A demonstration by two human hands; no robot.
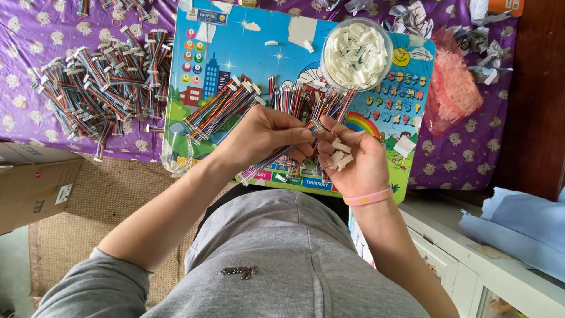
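Fingers, left: those of the left hand point(259, 138) are pinched together on a multicoloured ribbon cable point(273, 159), thumb over fingertips, close to its upper end.
Fingers, right: those of the right hand point(351, 158) are curled; thumb and forefinger are closed on the tip of the same cable, where the 2 hands meet.
Held item: the ribbon cable is held above the board, slanting from the meeting point of the hands down towards the lower left.
Palm contents, right: several small white connector housings point(340, 154) are cupped in the palm.
Wrist, right: a pink wristband point(368, 198) is worn.
Work surface: a colourful picture board point(235, 41) with a city and rainbow print is laid under both hands.
Loose stock, board: 1 fanned bundle of cables point(220, 109) is placed left of the hands; a denser heap of cables point(303, 99) is placed just beyond the fingertips.
Container: a round clear tub point(356, 53) filled with white housings is set on the board's upper right.
Finished or spare stock: a large pile of cable bundles point(103, 82) is spread on the purple patterned cloth point(35, 35) to the left, well apart from the hands.
Other: a pink plastic bag point(452, 85) is laid right of the board; a cardboard box point(35, 185) is seen at the lower left.
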